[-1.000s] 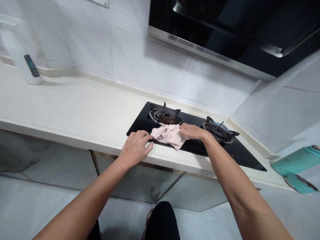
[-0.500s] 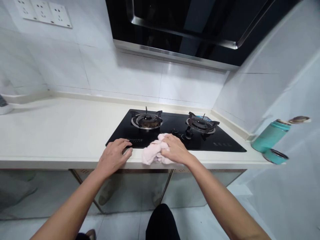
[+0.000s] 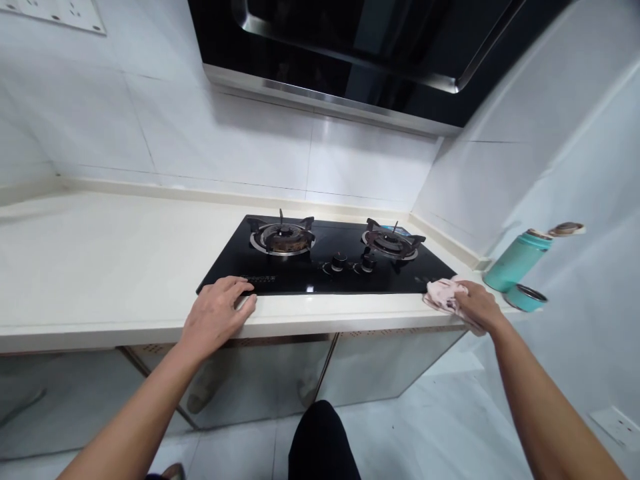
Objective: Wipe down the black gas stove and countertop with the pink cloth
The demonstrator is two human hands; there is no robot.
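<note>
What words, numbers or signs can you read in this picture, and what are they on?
There are none that I can read clearly.
Small print on the black cooktop, near the left hand: too small to read.
Faint marks on the cooktop, beside the pink cloth: too small to read.
Blue patch behind the right burner: partly hidden; I can't tell if it has words.

I can't read any words or numbers here. The tiny pale marks near the front of the black stove are too small.
</note>
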